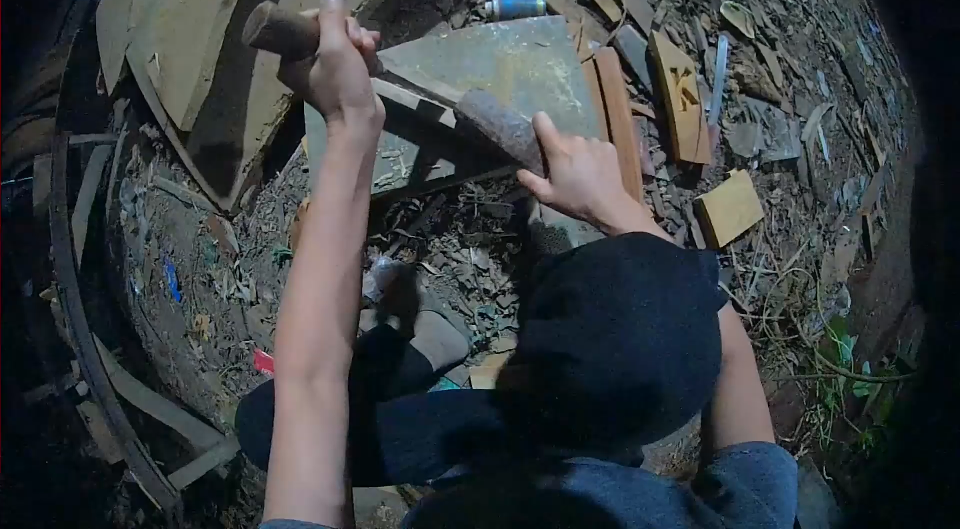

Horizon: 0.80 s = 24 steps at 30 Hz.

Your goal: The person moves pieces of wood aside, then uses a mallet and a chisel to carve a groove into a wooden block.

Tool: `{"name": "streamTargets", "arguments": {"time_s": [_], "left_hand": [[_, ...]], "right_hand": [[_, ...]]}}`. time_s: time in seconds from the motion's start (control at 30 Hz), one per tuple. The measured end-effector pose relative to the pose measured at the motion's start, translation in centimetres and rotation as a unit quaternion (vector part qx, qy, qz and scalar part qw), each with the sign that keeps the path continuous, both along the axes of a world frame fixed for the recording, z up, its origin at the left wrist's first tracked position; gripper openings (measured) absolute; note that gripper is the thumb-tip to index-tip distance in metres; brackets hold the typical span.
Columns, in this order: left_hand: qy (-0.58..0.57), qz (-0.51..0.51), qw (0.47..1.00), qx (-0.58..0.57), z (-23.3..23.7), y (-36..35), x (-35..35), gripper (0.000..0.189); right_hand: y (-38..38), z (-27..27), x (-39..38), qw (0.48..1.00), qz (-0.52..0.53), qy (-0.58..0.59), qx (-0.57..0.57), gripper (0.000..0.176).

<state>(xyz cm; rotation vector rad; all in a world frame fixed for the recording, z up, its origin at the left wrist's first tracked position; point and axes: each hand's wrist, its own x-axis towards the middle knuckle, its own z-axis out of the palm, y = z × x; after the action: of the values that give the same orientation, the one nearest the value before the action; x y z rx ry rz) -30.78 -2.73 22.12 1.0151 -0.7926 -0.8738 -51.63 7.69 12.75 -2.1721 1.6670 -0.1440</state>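
My left hand (345, 69), thumb pointing up, is closed round a dark round wooden piece (280, 33) whose blunt end sticks out to the left. From beside it a narrow bar (418, 97) slants down to a thick grey-brown cylinder (492, 129); whether these parts are joined is unclear. My right hand (578, 174) is closed at the cylinder's lower right end, its index finger and thumb on either side. Both hands are above a grey-green board (530, 59) with pale shavings on it. The tips of several fingers are hidden.
Large wooden slabs (190, 19) lie at the upper left. A blue can (516, 7) lies behind the board. To the right are a carved wood block (680, 94), a yellowish block (730, 209), offcuts and debris. My legs and a foot (440, 341) are below.
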Motion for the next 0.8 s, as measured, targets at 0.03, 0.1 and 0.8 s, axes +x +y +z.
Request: {"name": "streamTargets", "arguments": {"time_s": [0.03, 0.1, 0.8], "left_hand": [[-0.022, -0.004, 1.000, -0.002, 0.0, -0.1, -0.3, 0.028], [-0.030, -0.003, 0.999, 0.011, -0.1, -0.3, -0.8, 0.028], [-0.247, 0.049, 0.964, -0.083, -3.6, -0.8, -1.1, 0.029]], "right_hand": [[0.0, -0.1, 0.1, 1.000, -0.002, -0.003, -0.003, 0.070], [0.0, 0.2, 0.1, 1.000, -0.002, -0.007, 0.003, 0.070], [-5.7, 17.4, 3.4, 0.838, -0.076, -0.417, -0.343, 0.058]]}}
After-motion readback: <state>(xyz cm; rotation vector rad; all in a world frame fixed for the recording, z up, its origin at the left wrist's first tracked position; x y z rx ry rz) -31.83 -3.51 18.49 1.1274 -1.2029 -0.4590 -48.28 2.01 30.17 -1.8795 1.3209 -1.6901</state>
